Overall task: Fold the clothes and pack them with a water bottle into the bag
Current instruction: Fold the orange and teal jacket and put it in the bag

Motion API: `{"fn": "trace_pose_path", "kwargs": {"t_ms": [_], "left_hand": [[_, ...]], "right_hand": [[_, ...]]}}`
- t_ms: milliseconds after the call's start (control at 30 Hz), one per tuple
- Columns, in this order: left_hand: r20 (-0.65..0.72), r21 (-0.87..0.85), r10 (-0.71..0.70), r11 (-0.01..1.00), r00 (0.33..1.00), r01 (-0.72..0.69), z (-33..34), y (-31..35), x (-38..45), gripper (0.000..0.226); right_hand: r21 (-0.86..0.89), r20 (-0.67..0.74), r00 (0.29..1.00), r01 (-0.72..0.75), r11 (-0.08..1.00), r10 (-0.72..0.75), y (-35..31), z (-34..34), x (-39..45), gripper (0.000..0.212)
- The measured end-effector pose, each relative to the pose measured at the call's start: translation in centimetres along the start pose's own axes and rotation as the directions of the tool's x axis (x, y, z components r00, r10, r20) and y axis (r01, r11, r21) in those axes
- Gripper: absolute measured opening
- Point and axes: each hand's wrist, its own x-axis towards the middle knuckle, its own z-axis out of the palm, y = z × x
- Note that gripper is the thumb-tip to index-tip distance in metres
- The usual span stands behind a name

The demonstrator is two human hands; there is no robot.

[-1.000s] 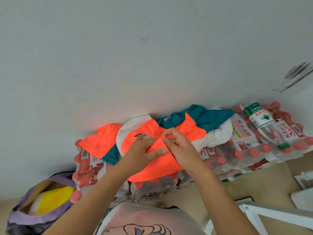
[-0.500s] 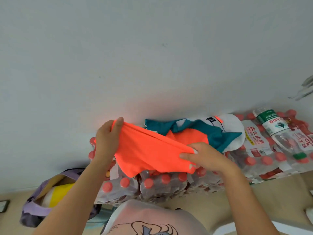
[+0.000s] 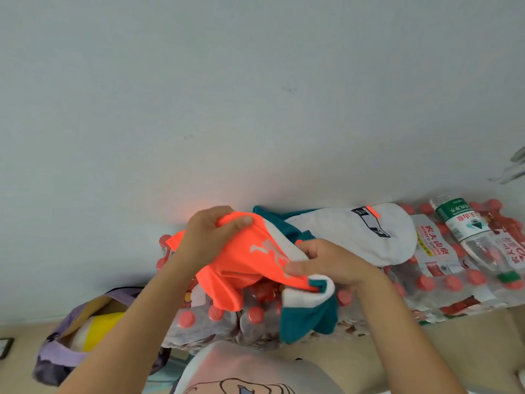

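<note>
My left hand (image 3: 208, 237) grips the upper edge of an orange, white and teal garment (image 3: 247, 268), fingers curled over the cloth with the thumb on top. My right hand (image 3: 331, 265) pinches the same garment at its lower right, thumb pressed on the orange panel beside a pale printed figure, fingers tucked behind. The cloth hangs between the two hands, lifted off the packs below; an orange flap and a teal end droop loose underneath. Just behind the right hand lies a white piece of clothing (image 3: 360, 237) with a small dark label, resting against the wall (image 3: 255, 95). All of this sits above shrink-wrapped packs of red-capped bottles (image 3: 443, 277) that serve as the surface. At far right a single water bottle (image 3: 466, 228) with a green and white label lies on those packs. Down at lower left, on the floor, a lilac bag (image 3: 71, 351) stands open with something yellow inside, well apart from both hands.

I judge the fold is only partly made. The drooping ends could slip out and undo it, because the grip holds only two points. The bumpy caps may spoil a flat crease, and the round bottle could roll off if the packs are nudged
</note>
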Motion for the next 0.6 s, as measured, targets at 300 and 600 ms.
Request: {"fn": "trace_pose_path", "kwargs": {"t_ms": [300,600], "left_hand": [[0.059,0.126,-0.052,0.991,0.997,0.044,-0.8,-2.4,0.0,0.064],[0.092,-0.102,-0.104,0.988,0.99,0.114,5.6,0.8,0.7,0.044]], "right_hand": [[0.206,-0.094,0.992,-0.066,0.976,0.087,-0.2,-4.1,0.4,0.035],[0.717,-0.063,0.992,0.123,0.686,-0.112,-0.8,0.5,4.0,0.057]]}}
